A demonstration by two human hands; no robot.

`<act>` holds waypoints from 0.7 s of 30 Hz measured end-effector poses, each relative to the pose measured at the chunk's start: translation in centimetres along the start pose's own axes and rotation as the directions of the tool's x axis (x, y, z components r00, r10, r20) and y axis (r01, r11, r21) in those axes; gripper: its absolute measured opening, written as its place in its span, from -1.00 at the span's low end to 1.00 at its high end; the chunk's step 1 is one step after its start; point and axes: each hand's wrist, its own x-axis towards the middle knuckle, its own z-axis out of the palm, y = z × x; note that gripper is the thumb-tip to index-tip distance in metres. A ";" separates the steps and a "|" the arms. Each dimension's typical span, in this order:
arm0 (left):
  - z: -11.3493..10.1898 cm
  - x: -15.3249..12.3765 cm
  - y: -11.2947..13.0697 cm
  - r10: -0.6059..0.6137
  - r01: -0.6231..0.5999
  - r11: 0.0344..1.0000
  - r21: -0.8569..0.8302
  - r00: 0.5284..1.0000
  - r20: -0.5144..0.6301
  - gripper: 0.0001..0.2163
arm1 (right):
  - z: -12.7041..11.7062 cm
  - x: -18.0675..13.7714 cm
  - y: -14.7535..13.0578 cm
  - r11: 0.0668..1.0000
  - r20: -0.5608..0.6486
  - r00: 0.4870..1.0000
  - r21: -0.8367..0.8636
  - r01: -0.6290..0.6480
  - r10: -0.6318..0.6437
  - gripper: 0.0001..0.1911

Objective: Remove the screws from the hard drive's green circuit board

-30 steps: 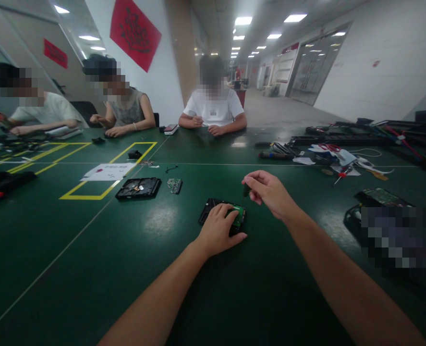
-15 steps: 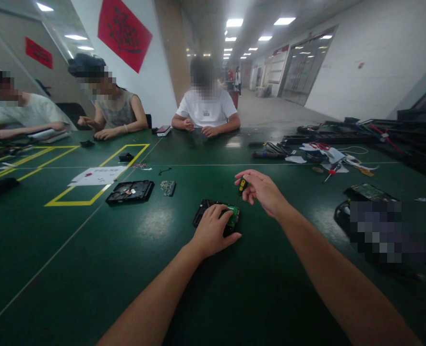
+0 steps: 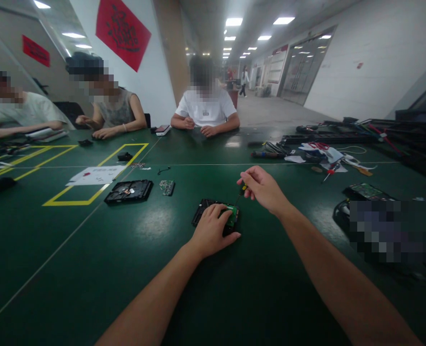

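Note:
A black hard drive (image 3: 203,209) with a green circuit board (image 3: 232,215) on top lies on the dark green table (image 3: 90,269). My left hand (image 3: 212,231) rests flat on it, fingers spread over the board and pressing it down. My right hand (image 3: 263,188) hovers just above and right of the drive, fingers pinched round the handle of a small black and yellow screwdriver (image 3: 242,189). The screwdriver's thin shaft points down at the circuit board's far edge.
Another opened drive (image 3: 129,190) and a loose small circuit board (image 3: 167,187) lie to the left, beside yellow floor-tape markings and a white paper (image 3: 95,175). Tools, cables and scissors (image 3: 321,151) clutter the right. Three people sit across the table.
My right hand has turned the screwdriver between its fingers and shifted slightly up and left. My left hand stays pressed on the drive. The view has swung a little to the right.

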 end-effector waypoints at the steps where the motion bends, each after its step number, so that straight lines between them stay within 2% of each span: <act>1: 0.0 0.0 0.0 -0.001 0.001 1.000 -0.004 1.000 -0.001 -0.42 | 0.0 0.0 -0.1 1.000 0.008 1.000 -0.017 0.016 -0.015 -0.65; 5: -0.1 0.1 0.1 -0.004 0.004 1.000 -0.014 1.000 -0.006 -0.43 | -0.1 -0.2 -0.5 0.998 0.037 0.999 -0.041 0.040 -0.039 -0.68; 11: -0.2 0.1 0.1 -0.007 0.007 1.000 -0.001 1.000 0.002 -0.43 | 0.0 -0.3 -0.9 0.995 -0.031 0.999 -0.092 0.038 -0.041 -0.70; 16: -0.2 0.0 0.1 -0.002 0.002 1.000 0.007 1.000 0.004 -0.42 | 0.9 -0.8 -1.3 0.999 -0.025 1.000 -0.034 -0.010 0.009 -0.58; 21: -0.2 0.0 0.1 -0.007 0.007 1.000 0.005 1.000 0.003 -0.43 | 1.3 -1.0 -1.4 0.997 0.045 0.998 0.069 -0.035 0.032 -0.60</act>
